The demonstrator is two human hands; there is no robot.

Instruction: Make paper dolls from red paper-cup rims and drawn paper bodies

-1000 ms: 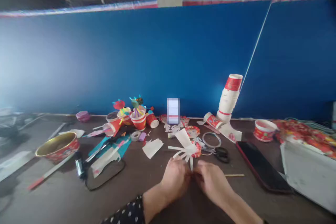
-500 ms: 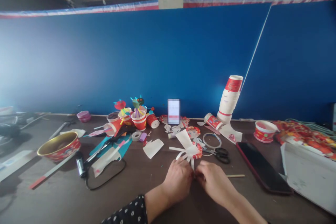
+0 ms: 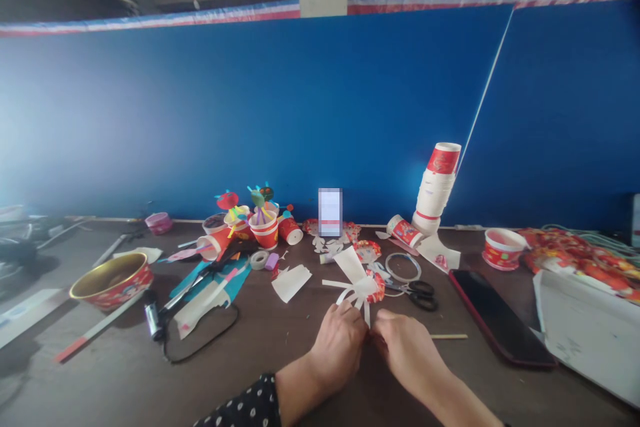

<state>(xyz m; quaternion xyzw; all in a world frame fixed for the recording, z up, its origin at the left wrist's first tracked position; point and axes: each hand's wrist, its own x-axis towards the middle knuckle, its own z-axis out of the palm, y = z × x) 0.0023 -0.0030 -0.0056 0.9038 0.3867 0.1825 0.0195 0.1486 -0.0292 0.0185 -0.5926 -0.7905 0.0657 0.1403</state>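
A paper cup cut into strips lies splayed out at the front middle of the table, its white inside up and its red printed side showing at the right. My left hand is closed, with curled fingers at the near strips. Close beside it, my right hand pinches at the end of the strip that points toward me. The fingertips of both hands are partly hidden behind the knuckles. Black-handled scissors rest just right of the cut cup, and a thin wooden stick lies beyond my right wrist.
A leaning stack of paper cups stands behind on the right. A dark phone and white paper lie right. On the left are a gold-lined bowl, a glue gun, cups with paper figures and a tape roll.
Both hands stay at the cut cup's near strips, with only slight finger movement. The whole view has shifted very slightly.
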